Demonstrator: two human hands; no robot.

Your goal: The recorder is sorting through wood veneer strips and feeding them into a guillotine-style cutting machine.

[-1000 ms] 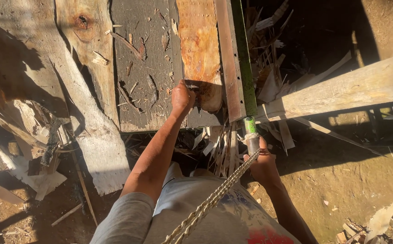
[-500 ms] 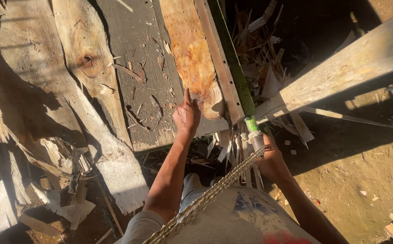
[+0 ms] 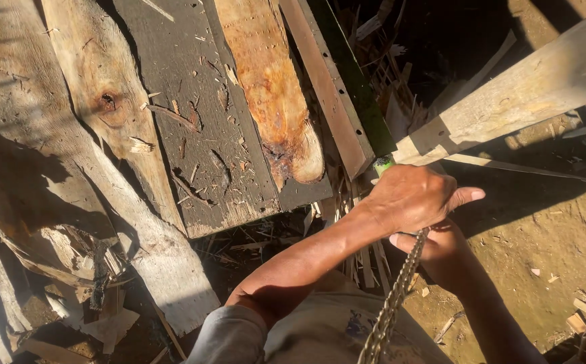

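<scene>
Leftmost lie weathered grey wooden planks [image 3: 192,135] and an orange-brown rounded slab of raw wood [image 3: 272,87], strewn with splinters. Centre-right, the left hand [image 3: 414,199] is clenched over the top of a dull metal link chain [image 3: 390,310]; the right hand [image 3: 438,253] grips just beneath, both hands stacked together. The chain runs taut towards the torso. Judged heavy, rigid under tension, rough-linked; best gripped around the links. The left forearm is extended, wrist bent downward.
</scene>
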